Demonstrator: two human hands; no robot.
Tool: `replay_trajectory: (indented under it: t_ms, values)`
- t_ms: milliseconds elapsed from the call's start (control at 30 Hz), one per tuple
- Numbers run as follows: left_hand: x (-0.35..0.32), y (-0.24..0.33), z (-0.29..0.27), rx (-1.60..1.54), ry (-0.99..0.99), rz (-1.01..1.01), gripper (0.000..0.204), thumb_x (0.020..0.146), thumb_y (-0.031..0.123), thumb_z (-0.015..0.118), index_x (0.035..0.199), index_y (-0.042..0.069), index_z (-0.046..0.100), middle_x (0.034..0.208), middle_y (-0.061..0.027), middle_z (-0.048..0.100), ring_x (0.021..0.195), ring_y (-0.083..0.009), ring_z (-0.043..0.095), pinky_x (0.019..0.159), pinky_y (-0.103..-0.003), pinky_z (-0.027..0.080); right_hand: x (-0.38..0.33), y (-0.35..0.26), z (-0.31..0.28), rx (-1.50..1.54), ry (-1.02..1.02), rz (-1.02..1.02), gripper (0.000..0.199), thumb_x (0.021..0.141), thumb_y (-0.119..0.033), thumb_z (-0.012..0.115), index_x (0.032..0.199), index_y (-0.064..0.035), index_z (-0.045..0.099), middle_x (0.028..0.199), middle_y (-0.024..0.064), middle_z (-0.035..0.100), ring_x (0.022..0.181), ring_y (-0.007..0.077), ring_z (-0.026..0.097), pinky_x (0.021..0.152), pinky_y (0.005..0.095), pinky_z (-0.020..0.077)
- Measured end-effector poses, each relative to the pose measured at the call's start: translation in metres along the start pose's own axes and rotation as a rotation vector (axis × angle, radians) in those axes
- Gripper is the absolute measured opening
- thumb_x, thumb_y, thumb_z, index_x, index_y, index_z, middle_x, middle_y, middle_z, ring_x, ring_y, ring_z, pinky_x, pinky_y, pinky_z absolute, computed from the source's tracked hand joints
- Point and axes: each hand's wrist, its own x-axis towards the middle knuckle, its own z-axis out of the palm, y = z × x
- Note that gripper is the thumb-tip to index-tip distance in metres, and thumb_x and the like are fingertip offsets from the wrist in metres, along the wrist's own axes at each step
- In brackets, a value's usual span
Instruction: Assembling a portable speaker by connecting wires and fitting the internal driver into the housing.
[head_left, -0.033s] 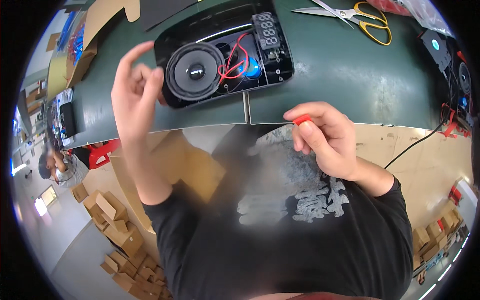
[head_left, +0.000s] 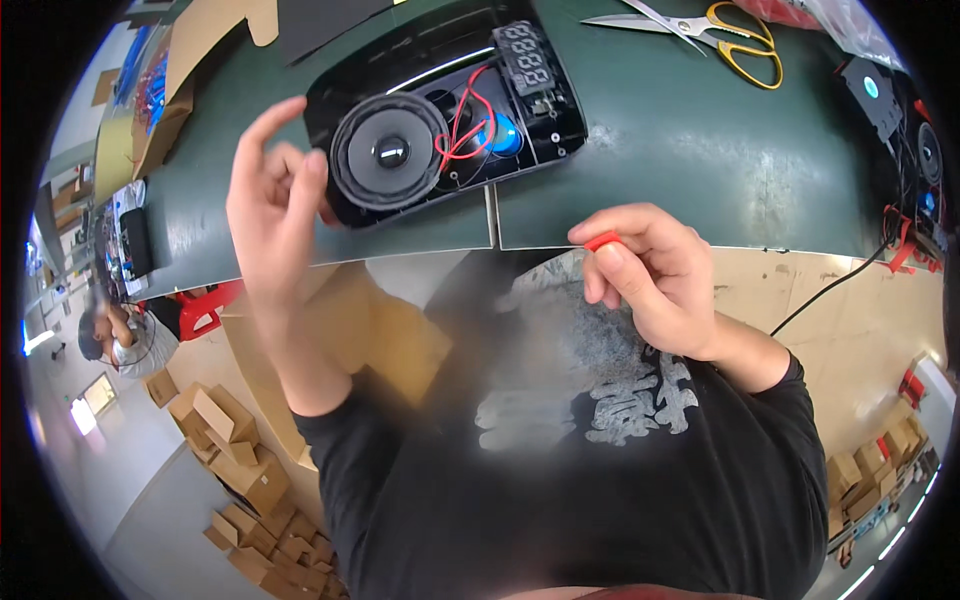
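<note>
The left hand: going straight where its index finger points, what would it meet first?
Probably the black case, at its left edge; depth is unclear, so the left hand may already touch it.

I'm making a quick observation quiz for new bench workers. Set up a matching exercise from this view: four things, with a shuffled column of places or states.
Things
1. Right hand
2. Left hand
3. Scissors
4. Round speaker

Places or states
A. In the black casing, left of the red wires
B. Pinching a small red piece
C. On the green table, to the right of the casing
D. At the casing's left edge, index finger and thumb apart

Right pairs: 1-B, 2-D, 3-C, 4-A
</note>
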Motion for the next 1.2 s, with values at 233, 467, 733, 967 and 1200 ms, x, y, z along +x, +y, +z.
replay_trajectory:
  t_ms: [233,467,733,967,1200]
  values:
    - [-0.066,0.053,0.061,0.593,0.297,0.515,0.026,0.086,0.007,0.072,0.109,0.000,0.064,0.075,-0.0034,0.060,0.066,-0.0124,0.053,0.060,-0.025,0.042,0.015,0.003,-0.008,-0.493,-0.144,-0.495,0.013,0.083,-0.002,0.071,0.095,-0.0011,0.071,0.075,0.0075,0.068,0.060,0.0178,0.063,0.056,0.0293,0.0477]
    - [-0.066,0.066,0.085,0.226,-0.116,0.513,0.026,0.070,0.010,0.082,0.089,0.002,0.065,0.077,-0.0090,0.065,0.069,-0.0258,0.063,0.062,-0.034,0.049,0.019,-0.010,0.001,-0.607,-0.154,-0.646,0.019,0.074,-0.001,0.075,0.091,0.0012,0.067,0.081,0.0086,0.068,0.065,0.0234,0.065,0.058,0.0322,0.0483]
    - [-0.069,0.054,0.085,-0.068,-0.268,0.361,0.009,0.082,0.003,0.068,0.085,0.002,0.061,0.074,-0.0084,0.063,0.065,-0.0236,0.060,0.063,-0.033,0.048,0.015,-0.013,-0.005,-0.464,-0.221,-0.600,0.018,0.074,-0.003,0.075,0.090,-0.0021,0.067,0.080,0.0075,0.066,0.066,0.0239,0.063,0.059,0.0333,0.0486]
    - [-0.066,0.054,0.086,0.173,-0.182,0.617,0.013,0.083,0.011,0.072,0.083,0.003,0.061,0.073,-0.0074,0.061,0.063,-0.0225,0.060,0.058,-0.032,0.046,0.017,-0.014,-0.007,-0.708,-0.152,-0.861,0.016,0.073,-0.006,0.074,0.086,-0.0020,0.065,0.080,0.0066,0.064,0.064,0.0242,0.061,0.058,0.0335,0.0478]
    - [-0.055,0.057,0.070,-0.227,-0.492,0.386,0.012,0.083,0.011,0.072,0.080,0.004,0.063,0.072,-0.0060,0.063,0.061,-0.0212,0.060,0.058,-0.032,0.046,0.020,-0.013,-0.008,-0.052,-0.448,-0.358,0.007,0.082,-0.006,0.073,0.088,-0.0041,0.070,0.083,0.0075,0.065,0.070,0.0243,0.061,0.061,0.0336,0.0483]
